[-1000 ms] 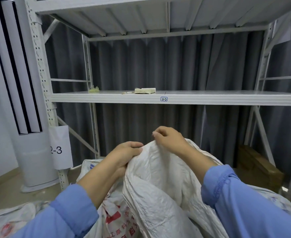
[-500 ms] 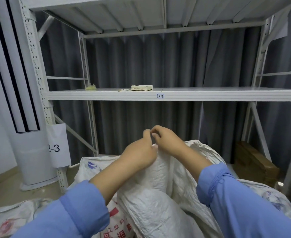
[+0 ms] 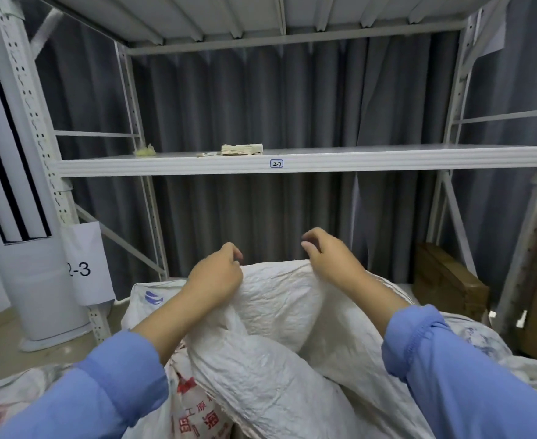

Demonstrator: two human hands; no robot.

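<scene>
Left hand (image 3: 216,275) curls its fingers over the top edge of a crumpled white sack (image 3: 276,299), its grip closed on the fabric. Right hand (image 3: 329,259) rests near it on the same edge, fingers curled; whether its grip holds fabric cannot be told. The sack stands raised among printed sacks (image 3: 194,410), below and in front of a white metal shelf (image 3: 387,160) labelled 2-2.

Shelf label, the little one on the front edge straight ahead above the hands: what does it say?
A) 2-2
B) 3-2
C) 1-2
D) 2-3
A: the small label on the front edge of the shelf reads 2-2, while 2-3 is written on the paper sheet hanging at the left post.
</scene>
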